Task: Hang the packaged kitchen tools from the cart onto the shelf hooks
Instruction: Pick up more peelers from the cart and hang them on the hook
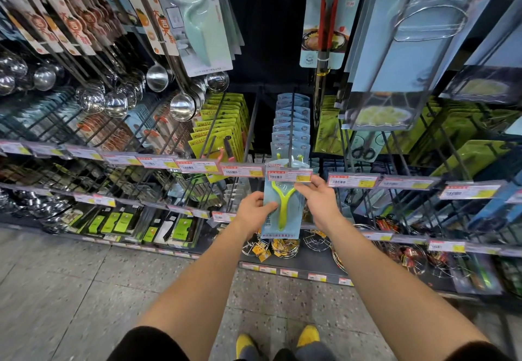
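Observation:
A light blue card package with a lime-green Y-shaped peeler (282,208) hangs at the front end of a black shelf hook (291,123), just under its price tag (288,175). My left hand (254,208) grips the package's left edge, thumb on its front. My right hand (316,199) pinches its upper right edge near the tag. Behind it on the same hook hangs a row of several matching blue packages (291,123). The cart is out of view.
Ladles (180,106) and yellow-green packages (223,126) hang to the left, scissors and large blue packs (395,50) to the right. A green peeler pack (203,22) hangs overhead. Wire racks (313,240) sit on the bottom shelf. Speckled floor and my yellow shoes are below.

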Motion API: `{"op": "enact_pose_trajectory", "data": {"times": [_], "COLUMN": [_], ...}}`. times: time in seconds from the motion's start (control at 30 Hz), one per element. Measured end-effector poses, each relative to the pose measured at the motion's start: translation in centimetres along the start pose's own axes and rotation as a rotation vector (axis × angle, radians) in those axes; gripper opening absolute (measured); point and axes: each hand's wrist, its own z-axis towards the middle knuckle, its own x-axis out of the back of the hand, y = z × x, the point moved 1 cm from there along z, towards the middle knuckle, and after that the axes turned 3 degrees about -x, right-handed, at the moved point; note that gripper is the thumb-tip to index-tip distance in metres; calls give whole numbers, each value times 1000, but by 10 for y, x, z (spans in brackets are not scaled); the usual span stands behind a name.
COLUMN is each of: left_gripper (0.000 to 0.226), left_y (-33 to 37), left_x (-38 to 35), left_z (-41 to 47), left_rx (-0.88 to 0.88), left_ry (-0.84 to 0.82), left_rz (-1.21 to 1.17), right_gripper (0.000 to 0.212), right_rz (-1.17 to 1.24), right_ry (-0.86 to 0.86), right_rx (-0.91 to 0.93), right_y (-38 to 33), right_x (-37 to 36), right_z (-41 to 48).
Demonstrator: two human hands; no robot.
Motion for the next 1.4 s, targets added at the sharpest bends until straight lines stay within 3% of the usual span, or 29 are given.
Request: {"op": "enact_pose_trajectory", "data": {"times": [0.37,0.53,0.93,1.27,1.4], "left_gripper": [35,26,31,12,21], "left_y": [-8,-4,-4,3,13], "left_x": [2,4,5,-4,-8], "left_z": [-3,-5,-9,5,11], "left_rx": [36,40,55,45,50], "left_ry": [-48,-64,-57,3,38], "left_rz": [-53,-76,-89,-92,-74], "right_gripper": [26,26,30,38,40], "right_rz": [108,156,161,155,117], "right_ry": [-86,-81,-118,21,35], "right_rx": [-24,-26,-14,-36,-59], "right_y": [9,10,7,0,-1], "right_x": [7,6,7,2,-1], "right_z": [-2,0,-4,13,29]}}
